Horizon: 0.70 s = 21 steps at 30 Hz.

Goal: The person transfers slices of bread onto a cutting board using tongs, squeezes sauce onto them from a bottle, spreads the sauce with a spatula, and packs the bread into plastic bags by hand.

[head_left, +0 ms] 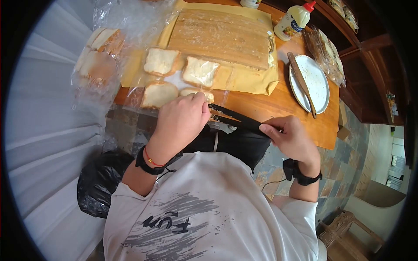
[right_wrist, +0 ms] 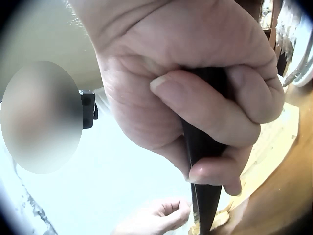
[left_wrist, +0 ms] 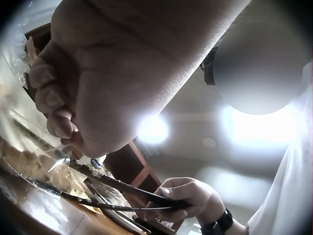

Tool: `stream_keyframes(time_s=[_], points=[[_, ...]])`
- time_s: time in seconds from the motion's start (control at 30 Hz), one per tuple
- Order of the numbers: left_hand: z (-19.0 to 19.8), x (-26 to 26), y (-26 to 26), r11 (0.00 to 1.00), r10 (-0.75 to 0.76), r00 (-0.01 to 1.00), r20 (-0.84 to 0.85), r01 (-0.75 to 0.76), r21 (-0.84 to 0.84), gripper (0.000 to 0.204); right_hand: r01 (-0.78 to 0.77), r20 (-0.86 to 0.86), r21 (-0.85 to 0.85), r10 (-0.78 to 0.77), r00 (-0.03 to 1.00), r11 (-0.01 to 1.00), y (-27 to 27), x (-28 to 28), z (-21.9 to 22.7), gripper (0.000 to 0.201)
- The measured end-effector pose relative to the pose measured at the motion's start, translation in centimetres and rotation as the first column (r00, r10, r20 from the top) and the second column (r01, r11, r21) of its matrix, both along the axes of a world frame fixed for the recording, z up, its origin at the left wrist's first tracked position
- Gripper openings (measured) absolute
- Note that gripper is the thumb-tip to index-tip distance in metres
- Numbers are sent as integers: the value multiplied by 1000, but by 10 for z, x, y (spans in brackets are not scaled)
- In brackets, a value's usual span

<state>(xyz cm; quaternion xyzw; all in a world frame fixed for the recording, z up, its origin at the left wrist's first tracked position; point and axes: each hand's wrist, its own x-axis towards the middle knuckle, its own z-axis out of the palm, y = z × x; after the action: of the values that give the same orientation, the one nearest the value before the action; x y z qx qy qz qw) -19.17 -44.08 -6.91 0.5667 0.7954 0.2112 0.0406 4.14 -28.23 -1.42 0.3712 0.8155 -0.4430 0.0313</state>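
Note:
My right hand (head_left: 291, 135) grips a pair of black tongs (head_left: 241, 117) by the joined end. Their two arms stand apart and point left, with crumbs on the tips. Beside those tips is my left hand (head_left: 185, 114), fingers curled in and thumb against them; I cannot tell whether something small is pinched there. A slice of bread (head_left: 191, 92) is partly hidden behind the left hand. Another slice (head_left: 156, 94) lies to its left. Farther back are a plain slice (head_left: 161, 61) and one with a pale spread (head_left: 200, 71). Bread crust (left_wrist: 22, 159) shows close to the tongs in the left wrist view.
A wooden cutting board (head_left: 220, 37) lies on yellow paper (head_left: 248, 80). At right are a white plate (head_left: 320, 82) with a wooden spatula (head_left: 301, 82) across it, and a red-capped squeeze bottle (head_left: 292, 24). Bagged bread (head_left: 98, 58) sits left; a black bag (head_left: 102, 182) stands below.

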Motion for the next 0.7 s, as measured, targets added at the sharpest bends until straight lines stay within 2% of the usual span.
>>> stream_keyframes(time_s=[0.03, 0.1, 0.13, 0.17, 0.23, 0.3, 0.37, 0.4, 0.47, 0.57, 0.7], points=[[1, 0, 0, 1000, -3, 1000, 1, 3, -1, 14, 3, 1, -1, -3, 1000, 1000, 6, 0, 3, 38], [1, -1, 0, 1000, -10, 999, -40, 10, 3, 14, -206, 4, 12, 206, 979, 978, 21, -4, 8, 41], [1, -1, 0, 1000, -11, 999, -40, 11, 4, 14, -274, 74, -5, 274, 959, 962, 29, -11, 11, 44], [1, -1, 0, 1000, -15, 999, -30, 15, 5, 14, -274, 74, -5, 274, 959, 962, 33, -16, 9, 44], [1, -2, -2, 1000, -12, 1000, -22, 12, 7, 14, -190, 147, -225, 226, 963, 956, 40, -26, 2, 50], [3, -3, -3, 1000, -15, 1000, -23, 14, -23, 14, -225, 179, -250, 273, 945, 942, 50, -30, 3, 55], [2, -5, -5, 1000, -3, 1000, -18, 3, -11, 14, -118, 288, -413, 253, 924, 903, 57, -31, 11, 57], [1, -6, -5, 1000, 3, 1000, -12, -3, 1, 14, -118, 287, -414, 252, 924, 902, 62, -29, 10, 57], [4, -6, -5, 1000, 13, 1000, -6, -13, -14, 14, -240, 198, -387, 335, 921, 890, 71, -23, 8, 59], [5, -7, -4, 1000, 19, 1000, 4, -19, -15, 14, -200, 267, -405, 324, 908, 892, 73, -21, 17, 60], [6, -7, -3, 1000, 10, 999, 47, -9, -22, 14, -205, 207, -479, 337, 919, 854, 85, -10, -1, 55]])
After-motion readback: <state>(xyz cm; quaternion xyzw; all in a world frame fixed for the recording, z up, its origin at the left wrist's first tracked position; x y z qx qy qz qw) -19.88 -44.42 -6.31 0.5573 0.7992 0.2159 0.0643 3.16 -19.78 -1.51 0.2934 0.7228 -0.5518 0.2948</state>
